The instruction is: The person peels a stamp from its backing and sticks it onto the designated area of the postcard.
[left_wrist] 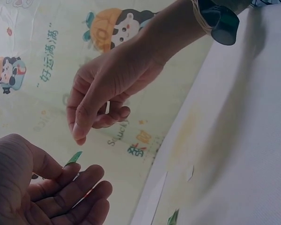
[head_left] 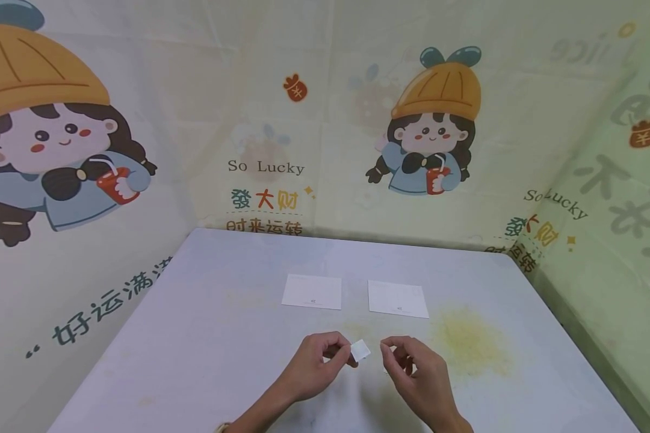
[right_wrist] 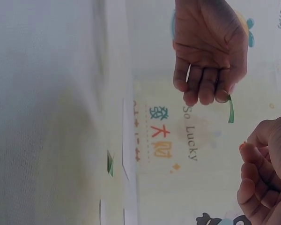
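A small, flat, thin piece sits below centre in the head view, at the fingertips of the left hand. Four-cornered and whitish there, it looks green and narrow in both wrist views, slightly curved in the right one. The left grip is closed to a pinch, thumb against forefinger on one edge of the piece. The right hand, just to the right and apart from the piece, has its fingers bent and its thumb and forefinger tips nearly together; whether that grip has hold of anything I cannot tell.

Two smooth white rectangular cards lie flat side by side around the lower middle of the head frame, each with a tiny dark mark near its lower edge. A creased green scrap shows left of centre in the right wrist view.

The pale bench has a blotchy yellow stain at lower right. Creased cream cloth printed with cartoon figures and lettering covers the walls.

In the head view the piece juts rightward, tilted; in the right wrist view its long axis runs nearly vertical, free end down.
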Motion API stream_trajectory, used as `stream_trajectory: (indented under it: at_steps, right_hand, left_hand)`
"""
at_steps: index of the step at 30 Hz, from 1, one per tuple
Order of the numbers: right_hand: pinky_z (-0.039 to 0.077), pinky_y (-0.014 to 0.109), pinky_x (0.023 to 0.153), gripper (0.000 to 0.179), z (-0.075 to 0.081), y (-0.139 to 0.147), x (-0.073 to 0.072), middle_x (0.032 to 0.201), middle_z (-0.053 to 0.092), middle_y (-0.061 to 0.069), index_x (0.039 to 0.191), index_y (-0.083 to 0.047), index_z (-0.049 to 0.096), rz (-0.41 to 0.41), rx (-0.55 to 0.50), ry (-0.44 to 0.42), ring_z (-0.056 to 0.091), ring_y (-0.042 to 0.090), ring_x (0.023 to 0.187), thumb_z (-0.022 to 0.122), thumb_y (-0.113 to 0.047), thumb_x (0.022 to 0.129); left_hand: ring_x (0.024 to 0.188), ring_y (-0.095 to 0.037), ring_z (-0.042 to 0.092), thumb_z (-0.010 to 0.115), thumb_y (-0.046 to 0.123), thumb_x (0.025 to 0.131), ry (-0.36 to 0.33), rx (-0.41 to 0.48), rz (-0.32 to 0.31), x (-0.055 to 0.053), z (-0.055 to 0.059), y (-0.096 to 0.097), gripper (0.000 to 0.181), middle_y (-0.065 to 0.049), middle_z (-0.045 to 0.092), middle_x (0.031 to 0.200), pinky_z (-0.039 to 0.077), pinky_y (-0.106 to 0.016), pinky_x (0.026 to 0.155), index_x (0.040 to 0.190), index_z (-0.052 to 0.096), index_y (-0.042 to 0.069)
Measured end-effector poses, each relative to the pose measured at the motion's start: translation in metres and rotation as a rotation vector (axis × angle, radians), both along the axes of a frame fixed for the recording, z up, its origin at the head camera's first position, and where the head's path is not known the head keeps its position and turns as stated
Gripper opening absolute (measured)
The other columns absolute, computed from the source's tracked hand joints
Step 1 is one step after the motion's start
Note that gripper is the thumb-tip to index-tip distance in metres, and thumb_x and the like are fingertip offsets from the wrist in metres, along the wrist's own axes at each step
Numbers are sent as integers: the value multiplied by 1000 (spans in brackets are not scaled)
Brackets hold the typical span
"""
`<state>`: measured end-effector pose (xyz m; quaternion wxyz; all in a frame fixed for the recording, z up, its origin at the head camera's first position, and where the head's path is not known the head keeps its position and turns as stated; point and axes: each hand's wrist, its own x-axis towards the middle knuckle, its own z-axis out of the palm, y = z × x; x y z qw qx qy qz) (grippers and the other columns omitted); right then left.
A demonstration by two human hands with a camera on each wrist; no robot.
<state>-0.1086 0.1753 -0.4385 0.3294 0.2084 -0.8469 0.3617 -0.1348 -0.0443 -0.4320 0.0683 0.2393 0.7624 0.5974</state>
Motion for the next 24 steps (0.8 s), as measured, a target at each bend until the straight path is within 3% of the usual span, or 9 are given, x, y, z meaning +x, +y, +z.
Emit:
stream_trajectory:
  at_steps: [11,18,24]
  right_hand:
    - [43,12,52,34,0,-4,3,72,59,-14,99,-15,73,121,5,54,49,-5,59,81,9,75]
    - [45,11,54,10,-3,-6,4,70,57,-13,103,-14,73,204,41,70,50,-3,61,76,-15,93]
    - [46,12,55,14,-3,-9,5,69,55,-13,107,-14,73,254,53,93,50,-1,60,70,-25,98]
  left_hand:
    - [82,-23,74,56,16,103,33,-13,27,1,0,0,20,4,75,85,53,-29,76,95,74,11]
    - [84,-22,74,56,17,103,29,1,26,3,0,0,21,4,75,86,53,-30,79,95,74,12]
    - [83,-17,74,56,16,103,37,12,16,4,0,-1,21,3,75,86,55,-29,80,94,74,10]
